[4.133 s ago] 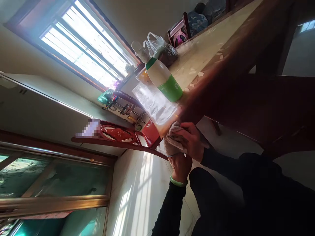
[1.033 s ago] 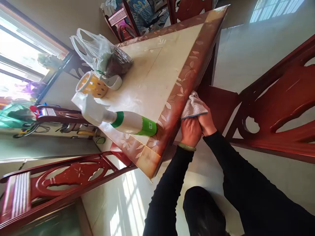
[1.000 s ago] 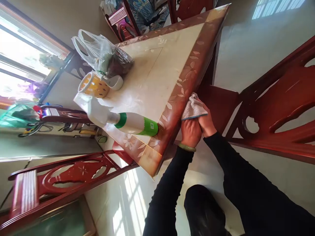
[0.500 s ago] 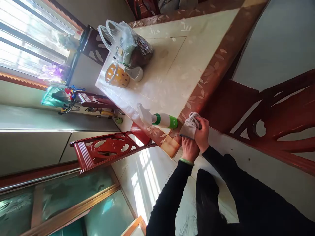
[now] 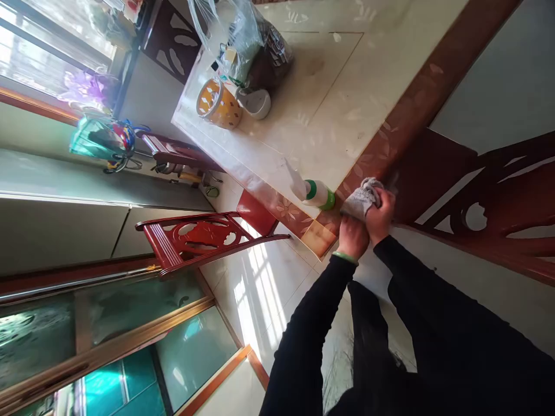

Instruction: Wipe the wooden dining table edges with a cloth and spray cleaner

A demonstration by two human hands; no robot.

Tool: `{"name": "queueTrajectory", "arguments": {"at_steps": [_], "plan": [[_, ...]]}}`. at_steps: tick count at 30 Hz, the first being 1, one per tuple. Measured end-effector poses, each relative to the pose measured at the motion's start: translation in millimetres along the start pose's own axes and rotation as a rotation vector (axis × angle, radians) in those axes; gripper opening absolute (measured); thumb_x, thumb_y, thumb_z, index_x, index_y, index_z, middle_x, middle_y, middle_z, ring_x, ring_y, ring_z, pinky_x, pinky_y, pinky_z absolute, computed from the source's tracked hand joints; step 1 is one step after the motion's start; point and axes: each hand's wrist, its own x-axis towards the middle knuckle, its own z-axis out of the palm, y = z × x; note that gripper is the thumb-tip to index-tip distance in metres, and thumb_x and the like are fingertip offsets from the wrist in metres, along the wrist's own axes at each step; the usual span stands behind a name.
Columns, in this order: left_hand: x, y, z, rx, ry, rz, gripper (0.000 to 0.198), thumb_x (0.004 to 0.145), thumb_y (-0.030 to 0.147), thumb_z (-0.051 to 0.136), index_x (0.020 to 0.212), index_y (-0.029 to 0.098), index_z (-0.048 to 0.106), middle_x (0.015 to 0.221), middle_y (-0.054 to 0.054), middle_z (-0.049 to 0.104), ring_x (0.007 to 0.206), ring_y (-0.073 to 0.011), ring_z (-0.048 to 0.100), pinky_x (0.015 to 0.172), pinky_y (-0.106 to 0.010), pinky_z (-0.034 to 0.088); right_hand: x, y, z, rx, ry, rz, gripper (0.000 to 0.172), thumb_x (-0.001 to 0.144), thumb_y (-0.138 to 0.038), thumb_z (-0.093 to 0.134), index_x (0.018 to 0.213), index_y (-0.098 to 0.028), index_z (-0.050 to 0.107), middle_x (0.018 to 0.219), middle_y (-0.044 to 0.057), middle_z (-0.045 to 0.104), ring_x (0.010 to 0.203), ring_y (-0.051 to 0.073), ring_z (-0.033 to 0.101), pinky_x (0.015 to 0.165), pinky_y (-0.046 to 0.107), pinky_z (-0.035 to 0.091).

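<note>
Both my hands are closed on a grey cloth [image 5: 361, 198] at the brown patterned border of the table [image 5: 403, 110], near its corner. My left hand [image 5: 352, 236], with a green bangle on its wrist, grips the cloth from below. My right hand [image 5: 380, 212] wraps the cloth from the side. A white spray bottle [image 5: 313, 190] with green bands stands on the table just left of the cloth, not touched by either hand.
Further along the table are a yellow patterned cup [image 5: 219, 104], a white bowl [image 5: 256, 103] and a plastic bag [image 5: 236, 34]. Red wooden chairs stand at the table's right side [image 5: 498, 202] and left end [image 5: 195, 237]. Tiled floor lies below; a window is at the upper left.
The camera has risen from below the table edge to above it and pulled back. Both hands keep hold of the cloth and have shifted along the table's border near the corner.
</note>
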Motion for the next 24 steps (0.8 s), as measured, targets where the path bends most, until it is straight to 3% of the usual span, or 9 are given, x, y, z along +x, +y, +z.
{"name": "queueTrajectory", "arguments": {"at_steps": [3,5,7,10,13,16,19,21,24], "plan": [[-84,-9,-11.9,-0.025,-0.052,-0.096,0.031,0.114,0.022,0.067,0.134,0.017,0.09,0.119,-0.02,0.091,0.121,-0.0363,0.086,0.123,-0.054,0.063,-85,-1,2,0.011,-0.088,0.034,0.037,0.08,-0.025,0.066,0.114,-0.022,0.081,0.133,0.012,0.062,0.13,0.032,0.066,0.134,0.063,0.056],[-126,-15,-17.1,-0.029,-0.055,-0.145,0.032,0.11,0.022,0.073,0.137,0.016,0.089,0.123,-0.02,0.092,0.125,-0.0371,0.087,0.124,-0.055,0.065,-129,-3,3,0.015,-0.134,0.049,0.039,0.08,-0.027,0.065,0.115,-0.022,0.082,0.134,0.014,0.061,0.133,0.034,0.066,0.134,0.065,0.055],[-153,-21,-19.3,-0.037,-0.048,-0.169,0.034,0.107,0.02,0.076,0.139,0.017,0.087,0.126,-0.019,0.092,0.126,-0.0364,0.088,0.125,-0.054,0.066,-160,-6,2,0.011,-0.175,0.06,0.04,0.082,-0.029,0.065,0.118,-0.024,0.082,0.136,0.015,0.061,0.134,0.036,0.066,0.134,0.069,0.055],[-168,-23,-19.5,-0.055,-0.025,-0.176,0.045,0.108,0.02,0.076,0.153,0.018,0.082,0.141,-0.02,0.089,0.135,-0.0357,0.086,0.129,-0.054,0.065,-182,-10,-3,-0.013,-0.236,0.057,0.036,0.089,-0.035,0.069,0.121,-0.029,0.083,0.137,0.015,0.062,0.134,0.038,0.066,0.134,0.071,0.056],[-165,-16,-19.9,-0.062,-0.001,-0.19,0.059,0.111,0.021,0.072,0.171,0.019,0.07,0.157,-0.022,0.082,0.147,-0.0367,0.081,0.133,-0.055,0.063,-180,-15,-18,-0.052,-0.291,0.028,0.035,0.09,-0.042,0.072,0.12,-0.029,0.084,0.134,0.015,0.065,0.131,0.039,0.068,0.13,0.071,0.059],[-157,-7,-22.8,-0.064,0.001,-0.247,0.064,0.114,0.026,0.071,0.177,0.018,0.065,0.17,-0.024,0.075,0.162,-0.0379,0.072,0.138,-0.056,0.06,-160,-24,-41,-0.096,-0.317,-0.024,0.036,0.088,-0.045,0.075,0.117,-0.025,0.083,0.129,0.017,0.07,0.127,0.04,0.071,0.127,0.075,0.06],[-151,-1,-27.9,-0.084,-0.045,-0.291,0.068,0.112,0.036,0.078,0.175,0.016,0.066,0.181,-0.024,0.065,0.171,-0.0417,0.063,0.142,-0.061,0.056,-128,-45,-52,-0.133,-0.291,-0.123,0.048,0.09,-0.048,0.079,0.131,-0.023,0.078,0.147,0.021,0.072,0.146,0.043,0.067,0.135,0.075,0.054],[-149,2,-31.1,-0.096,-0.083,-0.311,0.069,0.111,0.038,0.081,0.174,0.015,0.067,0.185,-0.025,0.061,0.173,-0.0432,0.062,0.143,-0.062,0.054,-100,-65,-40,-0.152,-0.317,-0.242,0.071,0.089,-0.049,0.087,0.153,-0.024,0.068,0.165,0.022,0.067,0.16,0.044,0.061,0.142,0.073,0.049],[-145,8,-32.8,-0.099,-0.104,-0.369,0.072,0.111,0.038,0.084,0.176,0.014,0.067,0.184,-0.026,0.062,0.173,-0.0425,0.061,0.143,-0.06,0.055,-60,-100,2,-0.156,-0.431,-0.389,0.108,0.081,-0.048,0.102,0.173,-0.023,0.051,0.18,0.024,0.059,0.17,0.045,0.056,0.147,0.071,0.045]]}}
